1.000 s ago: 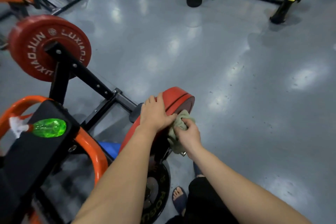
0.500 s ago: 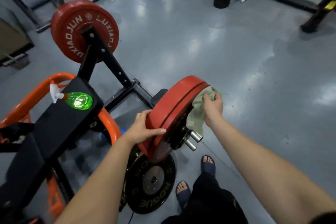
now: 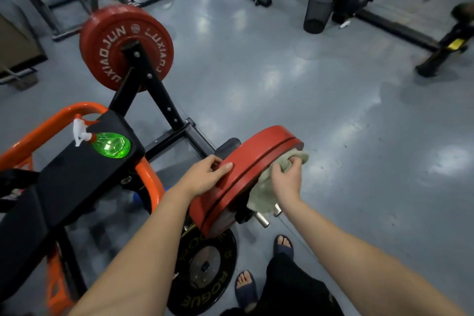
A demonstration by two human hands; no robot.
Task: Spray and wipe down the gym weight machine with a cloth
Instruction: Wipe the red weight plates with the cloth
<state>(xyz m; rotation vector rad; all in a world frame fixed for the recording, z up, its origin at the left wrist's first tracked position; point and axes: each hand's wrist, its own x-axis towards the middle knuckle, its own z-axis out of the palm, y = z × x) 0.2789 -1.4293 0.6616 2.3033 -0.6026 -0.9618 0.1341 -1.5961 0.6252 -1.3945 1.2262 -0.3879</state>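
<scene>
Two curled hands: my left hand (image 3: 202,178) grips the red plate (image 3: 259,159) rim, my right hand (image 3: 287,179) clutches the cloth (image 3: 259,195) against it.

The red plate (image 3: 259,159) in the centre has a matt, rubbery face, scuffed and dull along its rim. The cloth (image 3: 259,195) bunched against it is soft, pale-green towelling. Just below them, the short pegs (image 3: 262,220) are bright, polished metal. At left, the spray bottle (image 3: 111,145) is clear green glossy plastic, set on a matt black pad (image 3: 77,174) beside orange tubing (image 3: 151,179) in shiny paint. The grey floor (image 3: 346,123) is smooth and glossy, throwing back the lights.
</scene>
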